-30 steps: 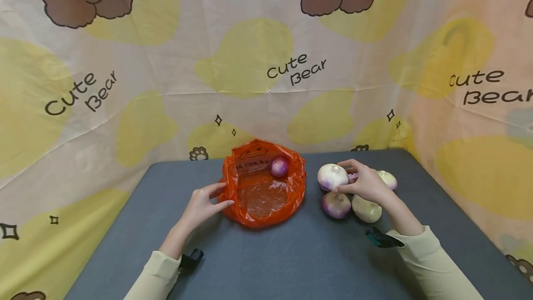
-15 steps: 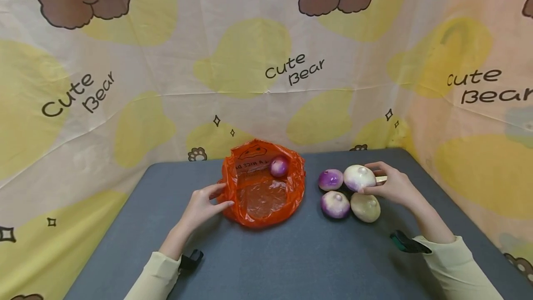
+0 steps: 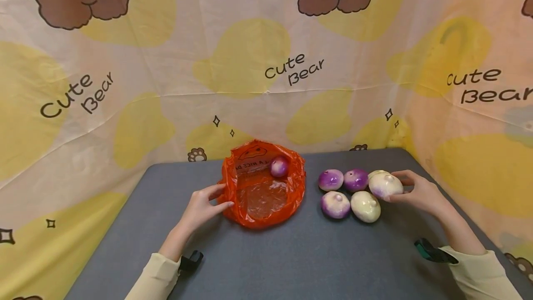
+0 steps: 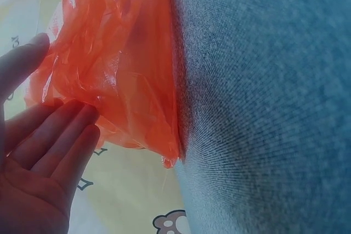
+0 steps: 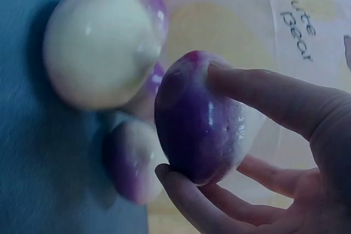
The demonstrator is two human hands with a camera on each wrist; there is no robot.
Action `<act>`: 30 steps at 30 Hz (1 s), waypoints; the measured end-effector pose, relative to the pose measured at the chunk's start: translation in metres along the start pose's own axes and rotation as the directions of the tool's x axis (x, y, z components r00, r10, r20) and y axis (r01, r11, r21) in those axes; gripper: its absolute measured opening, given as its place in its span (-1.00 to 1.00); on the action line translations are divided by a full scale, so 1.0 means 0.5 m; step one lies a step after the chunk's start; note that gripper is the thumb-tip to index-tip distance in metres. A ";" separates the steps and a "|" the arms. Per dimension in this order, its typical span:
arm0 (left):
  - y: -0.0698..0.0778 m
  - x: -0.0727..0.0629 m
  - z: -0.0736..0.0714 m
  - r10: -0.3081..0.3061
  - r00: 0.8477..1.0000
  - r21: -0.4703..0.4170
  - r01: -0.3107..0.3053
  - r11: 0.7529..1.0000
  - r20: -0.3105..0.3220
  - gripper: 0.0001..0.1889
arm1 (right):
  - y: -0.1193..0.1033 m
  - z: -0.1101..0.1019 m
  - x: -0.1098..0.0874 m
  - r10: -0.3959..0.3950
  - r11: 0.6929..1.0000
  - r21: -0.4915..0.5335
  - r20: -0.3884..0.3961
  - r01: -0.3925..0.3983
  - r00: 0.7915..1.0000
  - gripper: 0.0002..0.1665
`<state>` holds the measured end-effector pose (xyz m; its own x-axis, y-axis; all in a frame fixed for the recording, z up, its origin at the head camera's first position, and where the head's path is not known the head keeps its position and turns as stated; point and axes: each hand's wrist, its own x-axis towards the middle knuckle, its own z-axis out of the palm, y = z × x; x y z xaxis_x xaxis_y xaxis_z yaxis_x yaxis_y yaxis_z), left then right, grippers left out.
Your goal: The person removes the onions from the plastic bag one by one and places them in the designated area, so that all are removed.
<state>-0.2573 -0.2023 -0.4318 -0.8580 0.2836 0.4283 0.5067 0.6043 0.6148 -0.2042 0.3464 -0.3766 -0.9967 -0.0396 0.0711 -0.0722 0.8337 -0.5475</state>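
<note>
My right hand (image 3: 420, 192) pinches a white-and-purple onion (image 3: 385, 185) between thumb and fingers. In the right wrist view, the held onion (image 5: 197, 119) shows a deep purple side. It overlaps a pale onion (image 3: 377, 173) behind it in the head view. To its left sit two purple onions (image 3: 331, 180) at the back, with a purple-white onion (image 3: 335, 204) and a pale onion (image 3: 365, 206) in front. My left hand (image 3: 204, 205) touches the left side of an orange plastic bag (image 3: 299, 198), its fingers extended and thumb apart in the left wrist view.
Inside the bag, whose mouth faces me, lies one purple onion (image 3: 279, 166). Everything stands on a dark grey-blue tabletop (image 3: 266, 263). A bear-printed cloth (image 3: 250, 59) hangs behind and along the right side.
My right hand has carried the white-and-purple onion rightward along the back row, uncovering the two purple onions there. My left hand and the bag have stayed in place.
</note>
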 end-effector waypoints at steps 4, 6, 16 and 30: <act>0.000 0.000 -0.001 -0.003 1.000 -0.003 0.003 1.000 0.001 -0.40 | 0.031 -0.002 -0.008 0.004 1.000 -0.004 -0.012 -0.004 1.000 -0.09; 0.001 -0.001 -0.001 -0.005 1.000 -0.005 0.005 1.000 0.002 -0.40 | 0.045 -0.001 -0.011 0.004 1.000 0.004 -0.013 -0.003 1.000 -0.10; -0.002 -0.001 0.001 -0.012 1.000 0.003 0.012 1.000 -0.003 -0.41 | 0.098 0.010 -0.021 0.015 1.000 -0.003 0.028 -0.015 0.999 -0.12; 0.002 -0.003 -0.001 -0.012 1.000 0.003 0.012 1.000 0.004 -0.39 | 0.108 0.026 -0.028 0.021 1.000 0.000 0.073 -0.021 0.997 -0.12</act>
<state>-0.2557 -0.2025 -0.4316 -0.8642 0.2791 0.4187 0.4963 0.6099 0.6178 -0.1945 0.3850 -0.4179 -0.9981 -0.0622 -0.0012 -0.0514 0.8342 -0.5491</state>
